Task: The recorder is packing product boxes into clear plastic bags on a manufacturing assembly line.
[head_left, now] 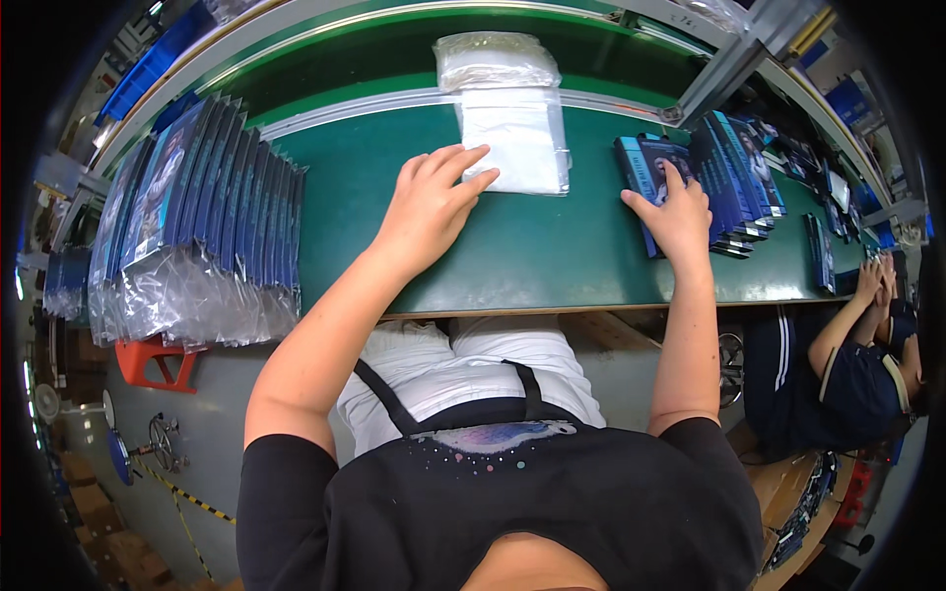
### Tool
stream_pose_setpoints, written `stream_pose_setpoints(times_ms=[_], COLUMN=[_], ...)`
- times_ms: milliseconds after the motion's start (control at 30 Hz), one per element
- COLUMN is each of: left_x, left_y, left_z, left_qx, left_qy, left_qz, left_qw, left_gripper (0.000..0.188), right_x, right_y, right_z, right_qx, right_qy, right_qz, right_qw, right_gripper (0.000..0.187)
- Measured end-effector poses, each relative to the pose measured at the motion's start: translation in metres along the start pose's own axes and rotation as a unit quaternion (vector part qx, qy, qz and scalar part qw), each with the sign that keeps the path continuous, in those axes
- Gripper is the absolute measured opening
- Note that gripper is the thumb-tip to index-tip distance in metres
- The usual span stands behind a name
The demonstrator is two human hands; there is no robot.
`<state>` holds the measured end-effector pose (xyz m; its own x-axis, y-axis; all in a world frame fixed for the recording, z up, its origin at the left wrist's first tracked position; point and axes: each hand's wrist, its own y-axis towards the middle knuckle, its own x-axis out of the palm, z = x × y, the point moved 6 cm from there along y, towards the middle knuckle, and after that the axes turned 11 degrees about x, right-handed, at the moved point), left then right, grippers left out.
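My left hand (432,202) reaches over the green table with its fingers spread and holds nothing. Its fingertips rest at the left edge of a stack of clear, white-looking plastic bags (522,148). My right hand (680,219) spans a flat dark blue box (634,161) with a light blue strip and a picture on it. The thumb lies at the box's left edge and the other fingers lie across its face and right side, partly hiding it. More boxes of the same kind (734,177) lean in a row just right of that hand.
On the left stands a long row of bagged dark blue boxes (212,187), its clear plastic hanging toward me. A metal rail (345,113) runs along the back of the table (532,266). At the far right, a co-worker's hands (875,279) are near the table. A red stool (158,364) stands below left.
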<state>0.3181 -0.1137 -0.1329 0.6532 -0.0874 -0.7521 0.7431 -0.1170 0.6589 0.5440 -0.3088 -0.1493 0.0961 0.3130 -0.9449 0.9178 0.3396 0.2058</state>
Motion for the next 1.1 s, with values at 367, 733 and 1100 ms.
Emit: stream_pose_setpoints(times_ms=[367,733,1100], left_x=[0.026,0.031,0.038], left_y=[0.013,0.017,-0.007], left_z=[-0.012,-0.033,-0.056], left_qx=[-0.086,-0.127,-0.35], left_qy=[-0.154,-0.239,-0.363], left_qz=[-0.027,-0.037,-0.121], left_qw=[0.984,0.962,0.855], left_gripper=[0.026,0.017,0.021], right_x=[0.026,0.047,0.032], right_y=[-0.061,-0.088,-0.077], right_z=[-0.035,-0.104,-0.091], right_qx=[0.062,0.026,0.049], right_qy=[0.794,0.703,0.676], right_qz=[-0.508,-0.587,-0.513], right_qw=[0.327,0.4,0.527], right_gripper=[0.071,0.06,0.048])
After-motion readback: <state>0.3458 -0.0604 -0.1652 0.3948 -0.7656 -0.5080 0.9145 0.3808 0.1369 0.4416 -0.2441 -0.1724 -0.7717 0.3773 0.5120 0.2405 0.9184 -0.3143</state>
